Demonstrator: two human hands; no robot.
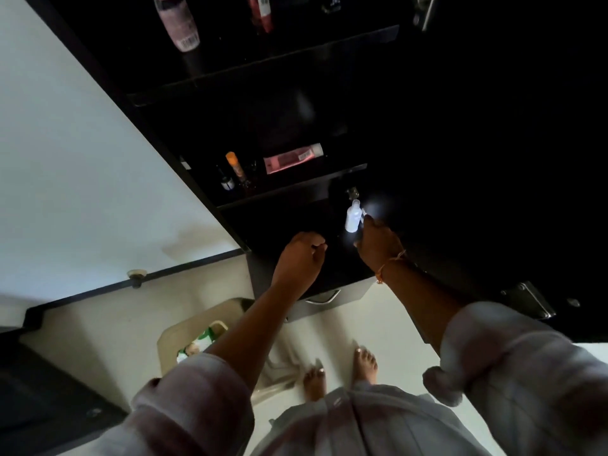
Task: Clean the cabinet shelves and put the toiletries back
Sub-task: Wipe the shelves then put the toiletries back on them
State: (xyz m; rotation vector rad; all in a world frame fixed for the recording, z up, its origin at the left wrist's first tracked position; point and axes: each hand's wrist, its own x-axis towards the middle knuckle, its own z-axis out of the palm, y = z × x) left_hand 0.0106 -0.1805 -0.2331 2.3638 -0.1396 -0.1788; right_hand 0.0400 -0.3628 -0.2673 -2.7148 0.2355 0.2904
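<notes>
Sticking up from the right hand's (pixel 375 240) grip, a white bottle (pixel 353 216).

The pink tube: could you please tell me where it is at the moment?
Head view: the pink tube lies on its side on the cabinet's middle shelf, right of the orange-capped bottle and above the white bottle.

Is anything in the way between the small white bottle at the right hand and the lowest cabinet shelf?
Nothing visible. The small white plastic bottle, held by the right hand, is already inside the black cabinet's lowest shelf opening. A small shiny item sits just beyond it; the rest is too dark to judge.
</notes>
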